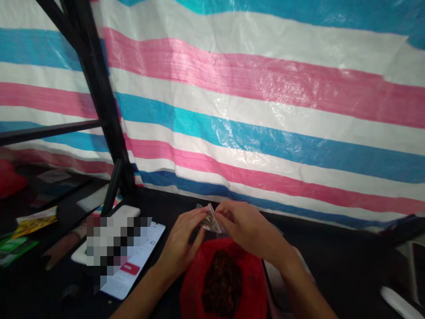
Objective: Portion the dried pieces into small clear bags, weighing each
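Observation:
A small clear zip bag [211,220] with a pinkish edge and some brownish contents is held between my hands, above the far rim of a red plastic bag. My left hand [179,237] pinches it from the left. From the right, my right hand [242,226] grips its edge with thumb and bent fingers. Below them the red plastic bag [191,283] stands wide, and dark brown dried pieces [222,283] fill its middle. The fine detail of the small bag's contents is too blurred to name.
Left on the black table [332,261] lie a phone with a lit screen [122,283], a white device [128,212], and yellow [35,222] and green packets [16,248]. A dark metal post [99,88] rises before the striped sheet [265,79]. A white object [400,303] lies lower right.

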`<state>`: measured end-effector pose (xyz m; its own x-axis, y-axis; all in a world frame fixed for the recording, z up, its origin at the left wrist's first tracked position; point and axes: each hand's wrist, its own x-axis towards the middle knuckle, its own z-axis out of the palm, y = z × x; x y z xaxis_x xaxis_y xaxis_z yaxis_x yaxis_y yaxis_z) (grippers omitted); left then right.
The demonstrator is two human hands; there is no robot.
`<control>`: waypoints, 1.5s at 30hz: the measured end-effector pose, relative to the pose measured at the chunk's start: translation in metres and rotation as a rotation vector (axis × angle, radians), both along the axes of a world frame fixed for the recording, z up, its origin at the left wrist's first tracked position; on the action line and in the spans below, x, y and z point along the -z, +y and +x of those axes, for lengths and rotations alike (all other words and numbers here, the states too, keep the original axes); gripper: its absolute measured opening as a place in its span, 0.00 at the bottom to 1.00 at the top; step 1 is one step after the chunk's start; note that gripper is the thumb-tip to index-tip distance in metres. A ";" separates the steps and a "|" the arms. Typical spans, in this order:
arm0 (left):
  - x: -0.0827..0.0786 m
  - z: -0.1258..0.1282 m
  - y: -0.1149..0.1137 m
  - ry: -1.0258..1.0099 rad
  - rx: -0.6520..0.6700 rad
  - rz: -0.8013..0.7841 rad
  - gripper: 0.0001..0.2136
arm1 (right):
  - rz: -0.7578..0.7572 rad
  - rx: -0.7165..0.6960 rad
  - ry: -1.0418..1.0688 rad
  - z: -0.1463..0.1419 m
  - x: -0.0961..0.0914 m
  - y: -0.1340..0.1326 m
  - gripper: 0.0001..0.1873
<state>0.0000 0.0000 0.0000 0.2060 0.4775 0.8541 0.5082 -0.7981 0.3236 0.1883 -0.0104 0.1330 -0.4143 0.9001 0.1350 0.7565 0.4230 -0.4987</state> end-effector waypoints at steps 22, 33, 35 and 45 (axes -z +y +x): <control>-0.009 0.007 0.003 -0.501 0.478 -1.079 0.22 | -0.221 -0.044 0.109 -0.015 0.046 0.019 0.09; -0.011 0.002 0.005 -0.431 0.401 -1.036 0.19 | -0.266 -0.039 0.131 -0.017 0.052 0.023 0.11; -0.008 0.003 0.005 -0.398 0.342 -1.012 0.16 | -0.236 0.035 0.080 -0.017 0.050 0.023 0.10; -0.020 0.003 -0.002 -0.508 0.381 -0.900 0.14 | -0.171 0.103 0.081 0.011 0.033 0.023 0.15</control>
<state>0.0033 -0.0022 0.0196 0.1957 0.9475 0.2529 -0.0782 -0.2420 0.9671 0.1990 0.0128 0.1003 -0.3133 0.9496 0.0055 0.7459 0.2497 -0.6174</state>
